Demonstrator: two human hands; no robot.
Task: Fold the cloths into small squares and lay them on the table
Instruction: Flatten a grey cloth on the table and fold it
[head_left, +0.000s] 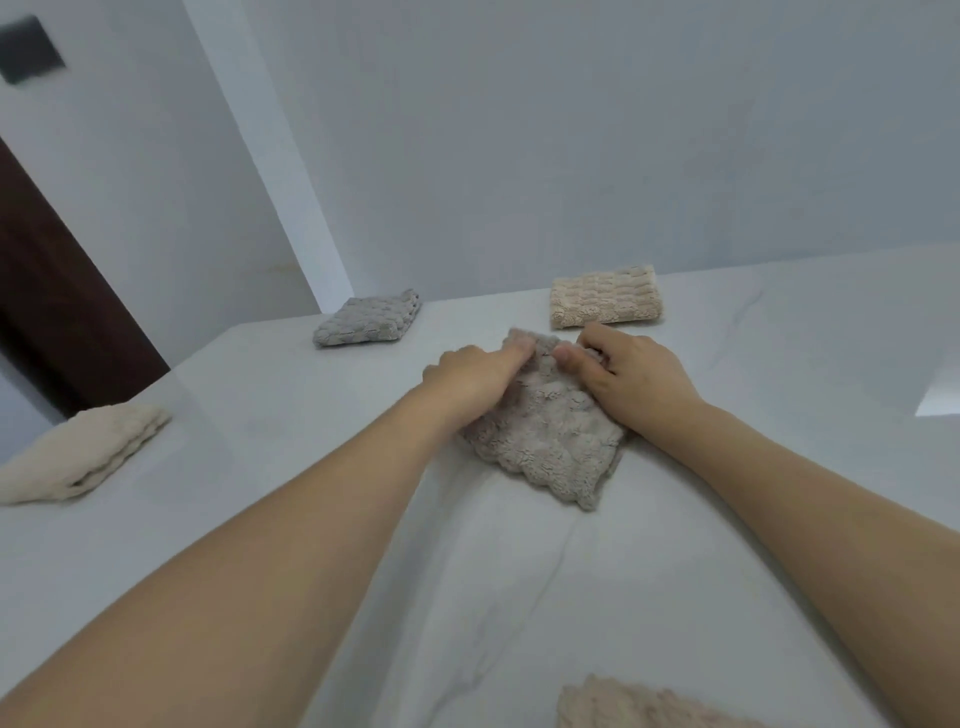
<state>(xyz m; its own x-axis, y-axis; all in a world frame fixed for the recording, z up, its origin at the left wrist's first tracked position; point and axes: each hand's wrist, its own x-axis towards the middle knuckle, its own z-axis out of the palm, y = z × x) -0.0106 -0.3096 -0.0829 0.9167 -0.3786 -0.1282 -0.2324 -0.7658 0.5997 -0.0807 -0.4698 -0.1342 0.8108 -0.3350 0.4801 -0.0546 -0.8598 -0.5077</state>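
Pink cloth (639, 701) at 6 o'clock; both hands on the taupe cloth (545, 436) mid-table (519, 571).
Left hand (478, 379) and right hand (634, 374) pinch its far edge; folded cloths at 9 (78, 457), 11 (366, 319), 1 (605, 296).

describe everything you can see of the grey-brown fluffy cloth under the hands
The grey-brown fluffy cloth looks like plush, bumpy microfibre, folded into a rough square of several layers with scalloped edges. It lies flat on the white table, set cornerwise to the viewer, apart from the other cloths. The left hand and right hand hold its far edge, fingers curled into the pile.
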